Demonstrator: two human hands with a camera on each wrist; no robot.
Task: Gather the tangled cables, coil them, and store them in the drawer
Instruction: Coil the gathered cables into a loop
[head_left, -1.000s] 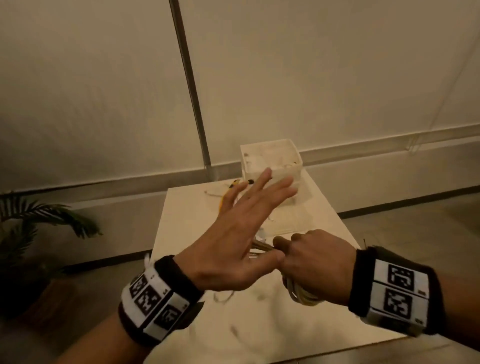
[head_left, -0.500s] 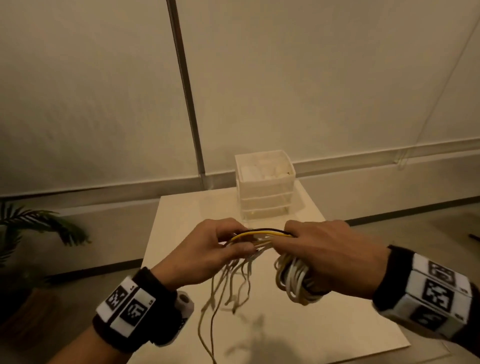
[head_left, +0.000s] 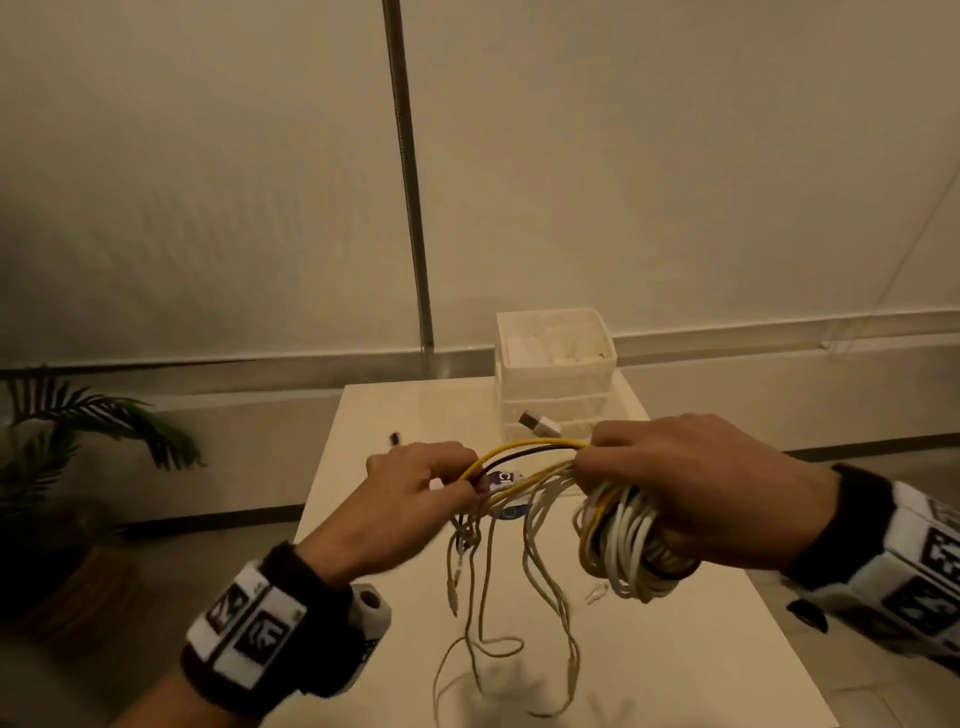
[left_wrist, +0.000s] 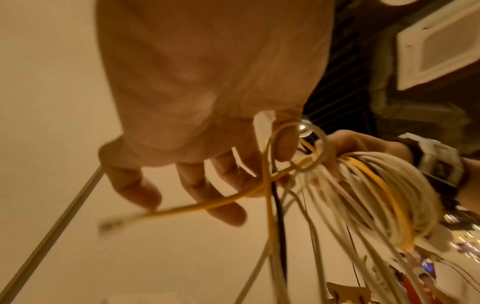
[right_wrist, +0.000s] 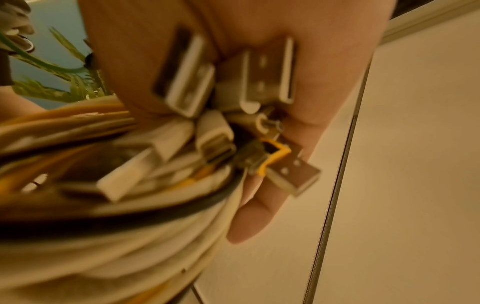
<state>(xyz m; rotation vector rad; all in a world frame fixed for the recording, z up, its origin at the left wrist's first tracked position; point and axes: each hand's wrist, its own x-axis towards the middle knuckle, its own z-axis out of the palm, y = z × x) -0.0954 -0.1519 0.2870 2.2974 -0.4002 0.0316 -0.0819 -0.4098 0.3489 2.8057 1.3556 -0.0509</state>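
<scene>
My right hand (head_left: 691, 488) grips a coil of white, yellow and black cables (head_left: 626, 545), held above the white table (head_left: 727, 649). Several USB plugs (right_wrist: 226, 88) bunch against its palm in the right wrist view. My left hand (head_left: 415, 499) pinches the yellow and black strands (head_left: 524, 451) that span between the hands. Loose white cable tails (head_left: 488, 587) hang from it down to the table. In the left wrist view the coil (left_wrist: 374, 191) sits beyond my left fingers (left_wrist: 223, 195). A white drawer unit (head_left: 556, 374) stands at the table's far edge, its top tray holding white items.
A small dark object (head_left: 395, 439) lies on the table at the far left. A potted palm (head_left: 78, 467) stands on the floor to the left. A metal pole (head_left: 410, 182) runs up the wall behind the table.
My left hand, spread flat a second ago, has closed on the strands. Both hands have lifted the bundle off the table and drawn apart, stretching the strands.
</scene>
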